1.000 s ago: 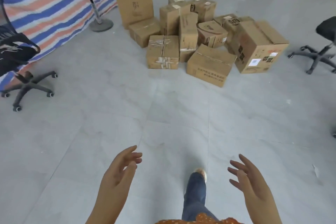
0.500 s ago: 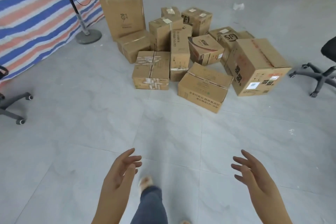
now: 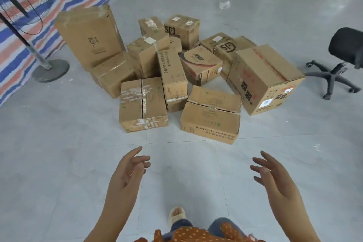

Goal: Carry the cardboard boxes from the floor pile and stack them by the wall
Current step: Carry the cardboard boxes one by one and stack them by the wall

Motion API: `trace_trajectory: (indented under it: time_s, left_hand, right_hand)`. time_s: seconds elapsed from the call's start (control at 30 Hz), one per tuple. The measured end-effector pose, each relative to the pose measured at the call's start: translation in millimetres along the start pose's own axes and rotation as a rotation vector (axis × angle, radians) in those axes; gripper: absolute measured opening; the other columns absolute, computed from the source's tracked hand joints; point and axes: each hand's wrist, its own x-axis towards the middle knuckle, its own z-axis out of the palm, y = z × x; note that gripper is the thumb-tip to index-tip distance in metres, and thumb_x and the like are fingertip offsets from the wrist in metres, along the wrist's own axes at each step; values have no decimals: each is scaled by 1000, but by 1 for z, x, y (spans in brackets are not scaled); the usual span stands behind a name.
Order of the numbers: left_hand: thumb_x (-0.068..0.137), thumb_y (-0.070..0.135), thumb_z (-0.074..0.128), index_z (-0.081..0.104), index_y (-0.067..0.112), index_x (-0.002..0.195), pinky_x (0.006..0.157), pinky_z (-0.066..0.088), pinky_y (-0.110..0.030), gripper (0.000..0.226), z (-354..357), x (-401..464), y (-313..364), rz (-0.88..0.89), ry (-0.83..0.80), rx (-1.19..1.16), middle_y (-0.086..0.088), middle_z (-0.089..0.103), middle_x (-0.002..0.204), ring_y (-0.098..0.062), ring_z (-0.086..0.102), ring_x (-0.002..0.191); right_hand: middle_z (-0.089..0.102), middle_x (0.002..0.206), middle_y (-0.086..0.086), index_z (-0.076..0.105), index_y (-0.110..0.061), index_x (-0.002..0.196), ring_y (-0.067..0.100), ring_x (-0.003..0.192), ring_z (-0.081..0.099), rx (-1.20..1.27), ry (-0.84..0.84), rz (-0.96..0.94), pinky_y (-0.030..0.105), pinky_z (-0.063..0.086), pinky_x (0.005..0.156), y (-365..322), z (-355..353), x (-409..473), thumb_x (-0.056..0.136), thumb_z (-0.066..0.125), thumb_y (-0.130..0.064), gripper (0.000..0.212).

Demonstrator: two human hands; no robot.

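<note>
the step in hand looks like the approach: the left hand [image 3: 125, 179] and right hand [image 3: 275, 180] hang spread and empty above the floor [image 3: 59, 153], short of the cardboard boxes [image 3: 211, 116] piled ahead, so next comes gripping one.
</note>
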Motion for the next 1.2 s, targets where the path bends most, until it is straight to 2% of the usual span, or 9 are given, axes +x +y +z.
trace_trajectory:
  time_s: [0.07, 0.2, 0.37, 0.53, 0.63, 0.8, 0.97, 1.1, 1.2]
  left_hand:
    - [96, 5, 45, 58, 29, 115, 87, 49, -32, 34, 10, 35, 4, -6, -42, 22, 10, 70, 101, -9, 67, 93]
    - [96, 4, 46, 59, 32, 113, 88, 49, -34, 36, 39, 92, 5, -49, -105, 63, 11, 70, 101, -9, 67, 94]
    - [95, 1, 46, 60, 31, 111, 86, 50, -34, 36, 82, 163, 8, -75, -72, 87, 7, 71, 95, -9, 67, 91]
    - [96, -3, 42, 60, 29, 108, 81, 55, -22, 38, 137, 241, 24, -121, 19, 52, -1, 70, 101, -16, 67, 94]
    - [96, -4, 41, 59, 28, 108, 79, 53, -16, 38, 177, 289, 38, -129, 14, 61, -3, 69, 102, -18, 66, 96]
    - [96, 1, 43, 57, 32, 109, 85, 50, -17, 37, 224, 356, 36, -199, -10, 104, 5, 69, 101, -12, 67, 91]
    - [98, 5, 44, 59, 30, 109, 89, 54, -26, 31, 263, 437, -49, -387, -61, 200, 8, 69, 98, -12, 67, 91]
    - [94, 23, 54, 56, 28, 112, 90, 50, -36, 19, 309, 519, -160, -578, -191, 345, 5, 68, 99, -25, 64, 102]
    - [84, 32, 57, 54, 22, 121, 93, 48, -45, 38, 351, 589, -247, -603, -317, 497, -12, 66, 110, -29, 61, 103]
  right_hand:
    - [67, 110, -15, 54, -32, 123, 4, 99, 66, 1, 41, 25, 24, 55, 83, -5, 7, 23, 80, 46, -46, 47]
    - [66, 110, -7, 54, -22, 125, 14, 100, 67, 8, 107, 117, 18, 56, 77, 1, 11, 71, 96, 44, -19, 31]
    - [66, 115, 6, 55, -20, 123, 21, 97, 67, 25, 110, 204, 25, 54, 78, 10, 7, 154, 98, 44, -12, 28]
    - [61, 123, 8, 50, -15, 131, 29, 107, 62, -20, 54, 201, 13, 51, 76, -5, -9, 279, 96, 43, -24, 37]
    - [62, 120, 6, 50, -17, 131, 27, 106, 63, -43, 76, 187, 18, 52, 80, -22, -26, 349, 84, 43, -39, 52]
    - [62, 121, 2, 51, -20, 131, 24, 107, 63, -116, 45, 298, 19, 50, 83, -3, -38, 435, 97, 42, -28, 36]
    - [67, 109, -10, 58, -28, 118, 9, 98, 67, -196, -10, 493, 29, 57, 83, 86, -12, 501, 97, 49, -23, 23]
    - [68, 103, -4, 60, -27, 110, 19, 99, 67, -319, -90, 706, 42, 53, 87, 221, 23, 550, 98, 51, -21, 17]
    - [67, 99, 4, 60, -18, 116, 32, 105, 64, -395, -136, 833, 52, 49, 93, 331, 52, 586, 98, 50, -24, 22]
